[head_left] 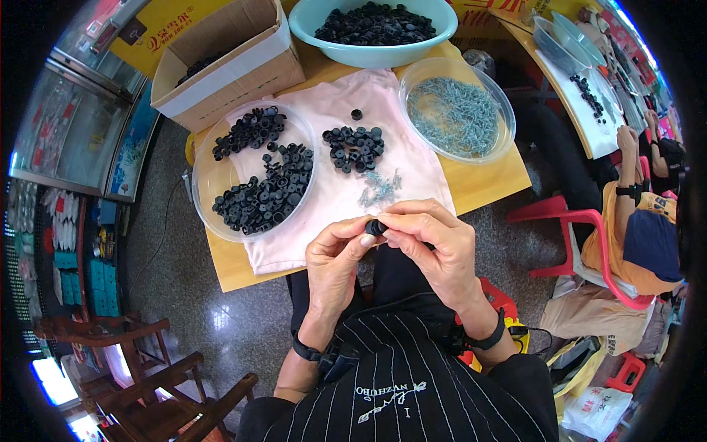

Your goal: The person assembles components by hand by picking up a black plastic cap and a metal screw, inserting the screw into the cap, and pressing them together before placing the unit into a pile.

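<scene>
Between the fingertips of both hands, just over the near edge of the table, is a small round black plastic cap (375,227). My left hand (337,249) pinches it from the left, and my right hand (434,239) grips it from the right. Beyond them a few loose metal screws (379,189) lie on the pink cloth (291,255). A pile of black caps (353,149) sits behind those screws, with a single cap (356,115) apart from it. Any screw inside the held cap is hidden.
A clear round tray (197,193) of black parts stands left. At right is a clear tub (508,136) of screws. Behind stand a cardboard box (243,70) and a light blue basin (368,57) of black parts. Another person (633,221) sits by a side table at right.
</scene>
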Motion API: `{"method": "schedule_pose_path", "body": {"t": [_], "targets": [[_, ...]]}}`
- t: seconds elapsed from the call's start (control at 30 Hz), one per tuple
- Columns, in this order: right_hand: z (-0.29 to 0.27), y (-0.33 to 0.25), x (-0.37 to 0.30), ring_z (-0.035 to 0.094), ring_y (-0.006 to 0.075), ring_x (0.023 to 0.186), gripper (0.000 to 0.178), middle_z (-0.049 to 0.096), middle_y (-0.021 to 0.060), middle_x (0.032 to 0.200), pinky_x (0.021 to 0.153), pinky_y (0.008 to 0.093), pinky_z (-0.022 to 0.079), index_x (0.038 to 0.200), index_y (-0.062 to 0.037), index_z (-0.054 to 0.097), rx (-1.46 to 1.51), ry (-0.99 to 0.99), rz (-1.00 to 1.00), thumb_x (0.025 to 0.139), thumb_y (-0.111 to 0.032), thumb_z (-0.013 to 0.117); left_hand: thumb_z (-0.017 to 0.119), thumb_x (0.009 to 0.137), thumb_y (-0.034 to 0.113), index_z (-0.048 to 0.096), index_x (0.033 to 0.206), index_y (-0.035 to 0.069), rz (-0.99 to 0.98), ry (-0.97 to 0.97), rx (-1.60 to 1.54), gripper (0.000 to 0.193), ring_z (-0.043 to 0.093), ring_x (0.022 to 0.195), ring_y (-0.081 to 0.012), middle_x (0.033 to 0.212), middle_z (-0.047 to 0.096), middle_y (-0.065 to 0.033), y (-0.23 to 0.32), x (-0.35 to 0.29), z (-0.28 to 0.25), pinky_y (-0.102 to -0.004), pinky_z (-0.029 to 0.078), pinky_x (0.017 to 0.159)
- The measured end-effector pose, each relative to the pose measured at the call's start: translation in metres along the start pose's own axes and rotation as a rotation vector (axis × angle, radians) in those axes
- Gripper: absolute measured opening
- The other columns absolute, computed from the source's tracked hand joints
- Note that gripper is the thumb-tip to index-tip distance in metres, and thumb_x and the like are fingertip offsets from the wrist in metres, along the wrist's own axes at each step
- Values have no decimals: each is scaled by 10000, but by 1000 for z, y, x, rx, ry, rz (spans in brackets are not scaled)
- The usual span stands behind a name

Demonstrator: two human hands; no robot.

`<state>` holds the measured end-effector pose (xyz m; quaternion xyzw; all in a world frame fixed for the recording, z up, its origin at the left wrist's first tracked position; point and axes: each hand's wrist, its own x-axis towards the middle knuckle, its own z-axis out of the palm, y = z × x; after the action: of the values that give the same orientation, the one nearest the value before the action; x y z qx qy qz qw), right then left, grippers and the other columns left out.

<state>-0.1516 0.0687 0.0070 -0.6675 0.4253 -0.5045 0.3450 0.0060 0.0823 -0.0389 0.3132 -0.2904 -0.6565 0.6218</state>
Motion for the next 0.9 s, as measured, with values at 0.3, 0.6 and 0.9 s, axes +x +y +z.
{"method": "schedule_pose_path", "body": {"t": [0.3, 0.6, 0.9], "targets": [[-4, 4, -1, 643, 220, 895, 221, 662, 119, 974, 742, 288, 534, 1002, -17, 683, 44, -11, 34, 782, -1, 680, 622, 845, -49, 639, 1034, -32, -57, -32, 13, 191, 657, 887, -219, 1021, 655, -145, 0, 2, 1, -335, 549, 837], [-2, 8, -6, 644, 220, 876, 218, 663, 116, 966, 730, 286, 538, 1005, -12, 675, 50, 11, 43, 788, 5, 672, 630, 836, -56, 651, 1016, -23, -29, -62, 33, 184, 627, 950, -194, 1056, 635, -139, -2, 3, 1, -352, 553, 854], [2, 11, -9, 640, 226, 842, 228, 665, 115, 964, 705, 289, 532, 1009, -7, 669, 9, 55, -3, 782, 18, 672, 638, 825, -70, 662, 1000, -3, -14, -76, 79, 189, 624, 952, -187, 1060, 633, -138, -1, 4, 1, -344, 548, 854]]}}
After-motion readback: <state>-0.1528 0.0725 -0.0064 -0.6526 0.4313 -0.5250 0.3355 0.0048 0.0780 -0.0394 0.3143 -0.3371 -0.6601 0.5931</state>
